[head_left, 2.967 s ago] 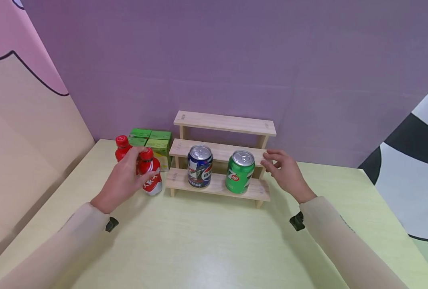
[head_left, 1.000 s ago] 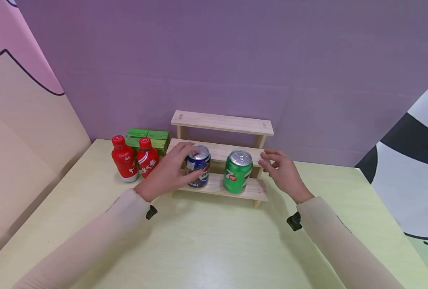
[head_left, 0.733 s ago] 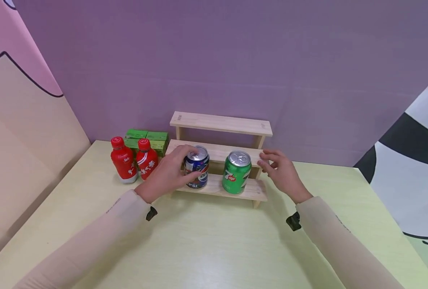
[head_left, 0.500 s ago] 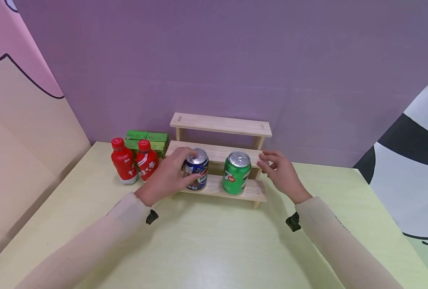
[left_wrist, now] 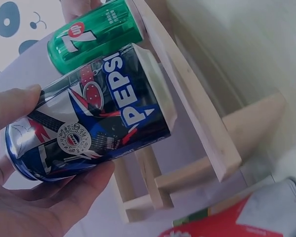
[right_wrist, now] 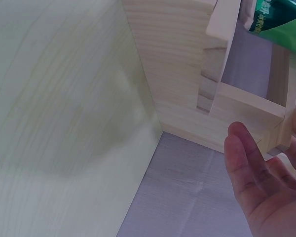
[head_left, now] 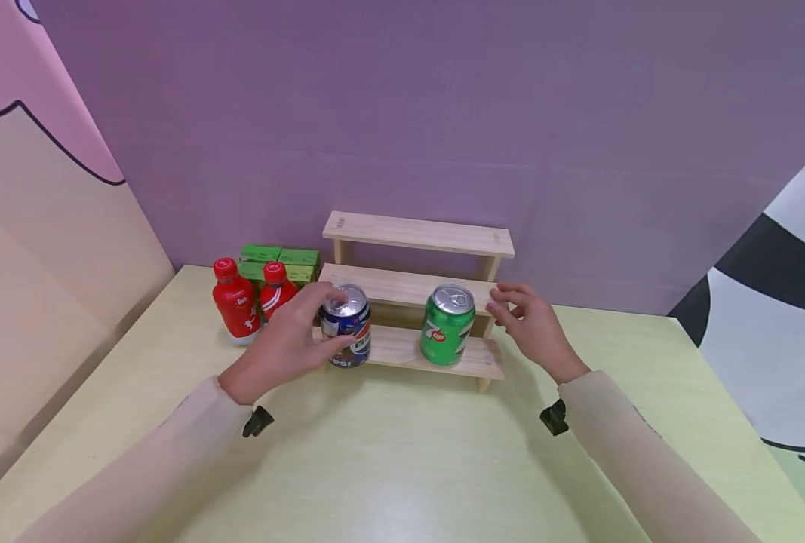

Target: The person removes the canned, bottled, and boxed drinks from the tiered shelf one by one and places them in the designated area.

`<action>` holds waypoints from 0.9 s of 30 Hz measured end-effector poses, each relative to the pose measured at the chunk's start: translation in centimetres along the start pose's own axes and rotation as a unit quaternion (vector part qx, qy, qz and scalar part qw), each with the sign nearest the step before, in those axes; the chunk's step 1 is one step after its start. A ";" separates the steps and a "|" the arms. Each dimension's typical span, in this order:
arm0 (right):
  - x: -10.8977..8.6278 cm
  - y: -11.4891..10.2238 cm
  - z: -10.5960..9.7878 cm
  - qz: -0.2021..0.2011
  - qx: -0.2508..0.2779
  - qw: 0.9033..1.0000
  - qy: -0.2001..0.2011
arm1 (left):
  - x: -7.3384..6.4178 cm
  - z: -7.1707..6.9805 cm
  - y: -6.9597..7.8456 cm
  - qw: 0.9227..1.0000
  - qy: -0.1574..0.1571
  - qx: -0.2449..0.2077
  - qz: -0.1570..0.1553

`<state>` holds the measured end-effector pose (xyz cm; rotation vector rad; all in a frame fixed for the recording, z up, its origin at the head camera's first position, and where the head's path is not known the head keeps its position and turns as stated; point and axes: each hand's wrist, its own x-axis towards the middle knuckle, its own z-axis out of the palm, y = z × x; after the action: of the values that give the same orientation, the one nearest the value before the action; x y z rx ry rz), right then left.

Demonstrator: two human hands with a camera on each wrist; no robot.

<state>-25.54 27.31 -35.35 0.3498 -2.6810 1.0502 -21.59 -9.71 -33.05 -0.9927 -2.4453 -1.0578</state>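
My left hand grips a dark blue Pepsi can, thumb on one side and fingers round the other. The can is at the front left of the lowest step of a three-tier wooden display shelf. In the left wrist view, the Pepsi can is tilted across the frame and its base looks off the board. A green 7up can stands upright on the lowest step's right half. My right hand pinches the right end of the middle step with thumb and forefinger; its other fingers extend beside the side panel.
Two red bottles with white bases stand on the pale table, left of the shelf. Several green cartons sit behind them. A purple backdrop rises directly behind the shelf.
My left hand released a red bottle, moved right and took hold of the Pepsi can. Since then it has shifted the can left and toward me. My right hand has stayed at the shelf end.
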 end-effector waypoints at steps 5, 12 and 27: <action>-0.1 0.0 0.0 0.002 -0.004 1.000 0.000 | -1.4 -1.1 0.1 0.999 0.009 0.031 -0.016; 0.0 0.0 0.0 0.001 -0.006 1.000 0.000 | -4.4 -3.1 -0.9 0.998 -0.002 0.046 -0.053; -0.1 0.1 0.0 -0.009 0.000 1.000 0.003 | -9.5 -5.5 -4.4 0.986 -0.008 0.075 -0.146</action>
<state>-25.47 27.40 -35.42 0.3690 -2.6681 1.0446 -17.84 -20.37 -36.37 -0.6116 -2.6943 -0.9344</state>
